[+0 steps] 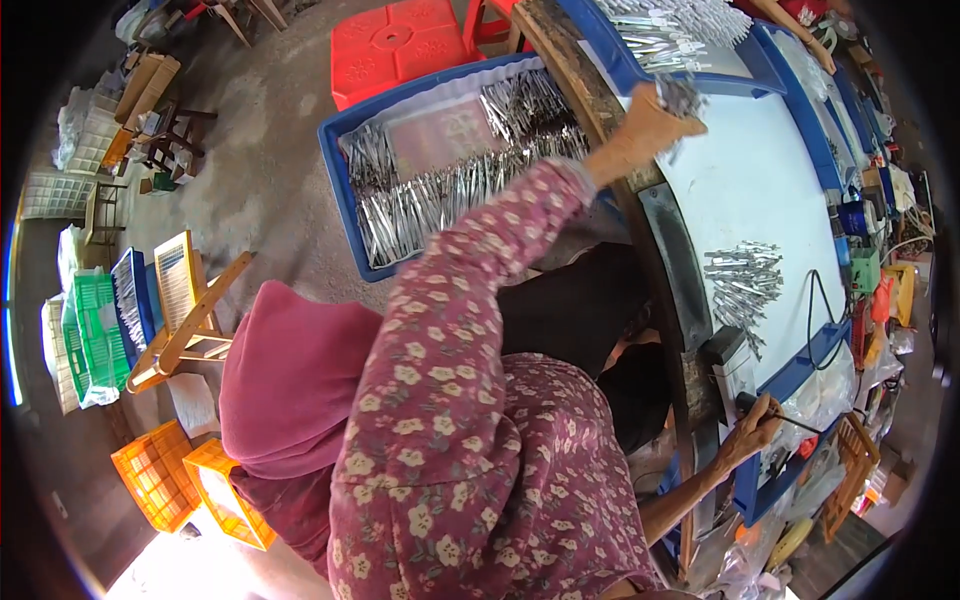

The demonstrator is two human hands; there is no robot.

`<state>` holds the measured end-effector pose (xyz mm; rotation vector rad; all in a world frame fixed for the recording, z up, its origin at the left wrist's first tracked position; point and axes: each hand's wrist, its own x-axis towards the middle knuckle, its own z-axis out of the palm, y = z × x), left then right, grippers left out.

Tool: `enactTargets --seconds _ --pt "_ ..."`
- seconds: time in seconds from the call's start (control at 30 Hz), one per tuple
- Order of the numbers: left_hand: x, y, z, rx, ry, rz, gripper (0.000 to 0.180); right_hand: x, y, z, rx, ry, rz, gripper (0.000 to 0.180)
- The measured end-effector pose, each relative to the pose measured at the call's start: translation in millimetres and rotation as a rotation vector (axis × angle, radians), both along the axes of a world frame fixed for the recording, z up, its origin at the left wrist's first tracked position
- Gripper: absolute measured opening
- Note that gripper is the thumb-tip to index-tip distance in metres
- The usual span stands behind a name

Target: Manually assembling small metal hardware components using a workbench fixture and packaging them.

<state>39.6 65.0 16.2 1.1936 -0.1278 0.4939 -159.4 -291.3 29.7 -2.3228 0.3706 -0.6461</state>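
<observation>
My left hand (pixel 650 128) reaches across the white worktop (pixel 745 180), its fingers closed round a bundle of thin metal pieces (pixel 682 97). Just past it is a blue tray (pixel 775 78) with many similar slim pieces. A loose pile of them (pixel 745 285) lies on the worktop between my hands. My right hand (pixel 755 428) is closed on a thin black rod or cord (pixel 790 420), which I cannot make out clearly. Beside that hand, at the table edge, stands a small metal block fixture (pixel 735 370).
A blue crate (pixel 345 215) with rows of metal pieces sits left of the table, by a red stool (pixel 395 45). Another person's arm (pixel 805 35) shows at the far top right. A black cable loop (pixel 815 320) and plastic bags (pixel 825 395) lie near my right hand.
</observation>
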Motion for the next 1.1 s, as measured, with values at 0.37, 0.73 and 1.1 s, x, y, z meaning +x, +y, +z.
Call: enactTargets --seconds 0.37,0.73,1.1 --pt "-77.0 236.5 -46.4 1.273 0.249 -0.038 0.03 5.6 -11.6 -0.5 0.035 0.031 -0.001 0.021" --pt "-110.0 304.6 -126.3 2.075 0.149 -0.428 0.021 4.0 -8.6 -1.8 -0.068 0.076 -0.033 0.025" --pt "-103.5 305.5 -125.3 2.125 0.011 -0.517 0.014 7.6 5.4 8.9 -0.167 0.078 -0.057 0.021"
